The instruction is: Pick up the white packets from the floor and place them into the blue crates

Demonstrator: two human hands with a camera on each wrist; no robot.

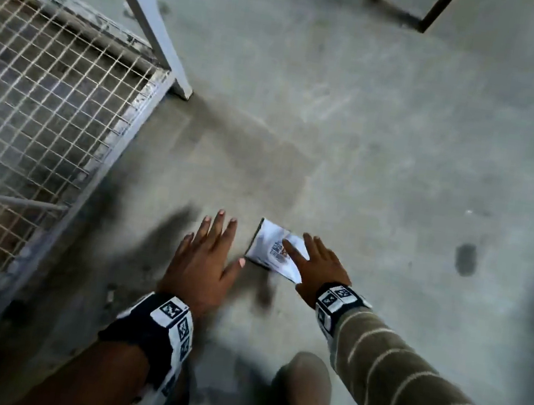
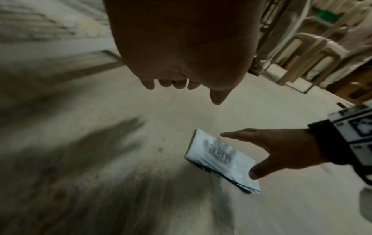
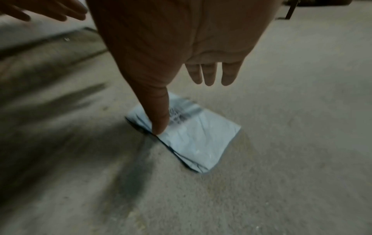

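One white packet [image 1: 268,247] with a printed barcode label lies flat on the concrete floor, also seen as the packet [image 2: 217,159] and the packet [image 3: 197,138]. My right hand [image 1: 313,264] hovers spread just above its right side, fingers straight, thumb over the label; it holds nothing. My left hand [image 1: 206,255] is spread flat to the left of the packet, a small gap away, fingers straight. In the right wrist view the thumb [image 3: 159,114] points down over the packet's left edge. No blue crate is in view.
A wire-mesh metal cage [image 1: 42,109] with a grey frame stands close at the left. A slanted grey post [image 1: 153,25] meets the floor beside it. My shoe [image 1: 304,389] is below the hands. Wooden stools and shelving [image 2: 314,52] stand far right.
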